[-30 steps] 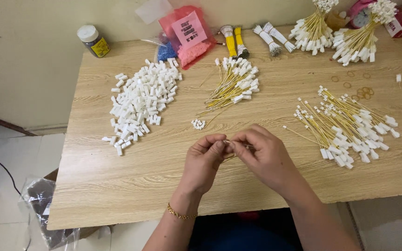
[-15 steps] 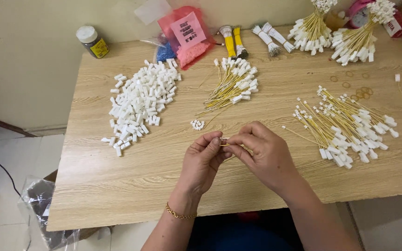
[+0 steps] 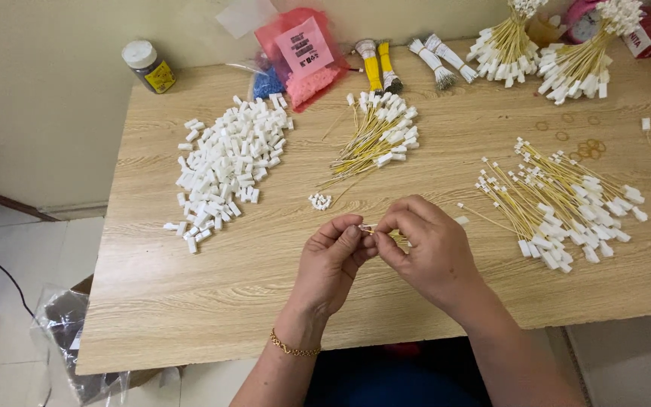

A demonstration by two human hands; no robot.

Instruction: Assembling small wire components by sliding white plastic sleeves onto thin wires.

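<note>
My left hand (image 3: 333, 264) and my right hand (image 3: 427, 249) meet above the front middle of the wooden table (image 3: 212, 301). Together their fingertips pinch a small white connector (image 3: 367, 228) on the end of thin yellow wires, most of which are hidden under my right hand. A pile of loose white plastic connectors (image 3: 224, 166) lies to the left. A small cluster of white pieces (image 3: 319, 201) sits just beyond my left hand. Yellow wire sets with white ends lie in a heap (image 3: 559, 200) to the right and another heap (image 3: 378, 139) at the centre back.
Along the back edge stand a small jar with a white lid (image 3: 148, 66), a pink plastic bag (image 3: 303, 56), bundled yellow and white ties (image 3: 404, 64) and two tied bunches of wires (image 3: 559, 53). Rubber bands (image 3: 578, 139) lie at right. A plastic bag (image 3: 69, 339) sits on the floor at left.
My hands have stayed at the same spot; the fingers have shifted slightly and the small connector shows between the fingertips.
</note>
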